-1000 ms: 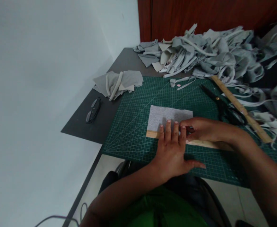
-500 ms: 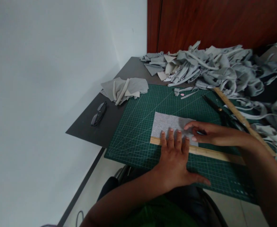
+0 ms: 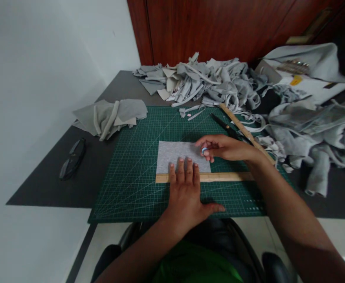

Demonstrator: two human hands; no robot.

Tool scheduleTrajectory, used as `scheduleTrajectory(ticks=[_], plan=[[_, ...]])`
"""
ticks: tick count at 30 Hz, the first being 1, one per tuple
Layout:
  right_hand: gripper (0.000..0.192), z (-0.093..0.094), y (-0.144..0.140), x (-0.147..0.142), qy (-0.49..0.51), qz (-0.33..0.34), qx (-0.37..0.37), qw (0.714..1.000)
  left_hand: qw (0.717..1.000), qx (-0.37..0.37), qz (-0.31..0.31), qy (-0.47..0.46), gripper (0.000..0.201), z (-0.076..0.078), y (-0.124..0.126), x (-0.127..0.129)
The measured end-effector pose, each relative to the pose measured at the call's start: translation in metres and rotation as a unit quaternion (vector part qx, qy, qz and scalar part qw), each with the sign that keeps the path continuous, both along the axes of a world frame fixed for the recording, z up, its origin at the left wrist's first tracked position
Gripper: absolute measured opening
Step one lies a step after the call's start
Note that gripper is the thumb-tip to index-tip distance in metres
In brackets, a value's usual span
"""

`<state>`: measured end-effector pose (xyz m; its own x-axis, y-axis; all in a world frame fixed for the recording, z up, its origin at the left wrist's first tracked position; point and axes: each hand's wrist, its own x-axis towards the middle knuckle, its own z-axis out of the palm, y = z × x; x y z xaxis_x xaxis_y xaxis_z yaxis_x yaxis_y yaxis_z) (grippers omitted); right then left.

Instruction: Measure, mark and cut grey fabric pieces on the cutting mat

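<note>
1. On the green cutting mat [image 3: 125, 184], the left hand [image 3: 187, 192] presses flat on a wooden ruler [image 3: 219, 177] along the grey fabric piece [image 3: 175, 153].
2. Just beside the fabric's right edge, the right hand [image 3: 222, 148] pinches a small chalk [image 3: 204, 150].

No text, label, brand or number could be read anywhere. The green cutting mat [image 3: 137, 173] carried only a printed grid of pale lines and diagonals, with small white marks near its front right corner too small to make out. The wooden ruler [image 3: 219, 177] lying across the mat near its front edge showed no legible graduations. Behind the mat to the right, a yellow tag [image 3: 295, 81] sat on a white sheet, its writing too blurred to tell. The second wooden ruler [image 3: 243, 131] at the mat's right side was likewise unreadable.
</note>
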<state>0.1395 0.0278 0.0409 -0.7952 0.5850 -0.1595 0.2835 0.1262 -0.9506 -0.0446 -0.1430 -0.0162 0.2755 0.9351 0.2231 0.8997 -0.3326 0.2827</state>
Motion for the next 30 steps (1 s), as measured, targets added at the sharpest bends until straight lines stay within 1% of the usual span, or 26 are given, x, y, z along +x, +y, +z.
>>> scheduleTrajectory(ticks=[2, 4, 7, 11, 16, 21, 27, 30], plan=[[0.041, -0.002, 0.0, 0.0, -0.006, 0.005, -0.035, 0.999, 1.0, 0.0, 0.0, 0.004, 0.131, 0.001, 0.0, 0.0], [0.033, -0.004, 0.002, 0.002, -0.027, 0.014, -0.044, 0.999, 1.0, 0.003, -0.002, 0.006, 0.126, 0.002, 0.001, -0.001], [0.025, -0.005, 0.006, 0.005, -0.045, 0.039, -0.031, 0.998, 1.0, 0.008, -0.011, 0.009, 0.119, 0.003, 0.001, -0.002], [0.025, -0.006, 0.008, 0.008, -0.034, 0.072, -0.011, 0.997, 1.0, 0.004, -0.017, 0.021, 0.113, 0.003, 0.002, -0.003], [0.025, -0.011, 0.007, 0.008, -0.026, 0.112, -0.025, 0.993, 0.999, 0.007, -0.018, 0.029, 0.113, 0.004, 0.002, -0.002], [0.024, -0.012, 0.007, 0.005, -0.011, 0.118, -0.038, 0.992, 0.999, 0.003, -0.015, 0.041, 0.115, 0.005, 0.003, -0.001], [0.018, -0.009, 0.005, 0.005, -0.029, 0.175, -0.017, 0.984, 0.999, 0.011, -0.013, 0.052, 0.117, 0.003, 0.003, -0.001], [0.018, -0.011, 0.005, 0.007, -0.038, 0.181, -0.041, 0.982, 0.998, 0.015, -0.013, 0.064, 0.114, 0.002, 0.002, -0.002]])
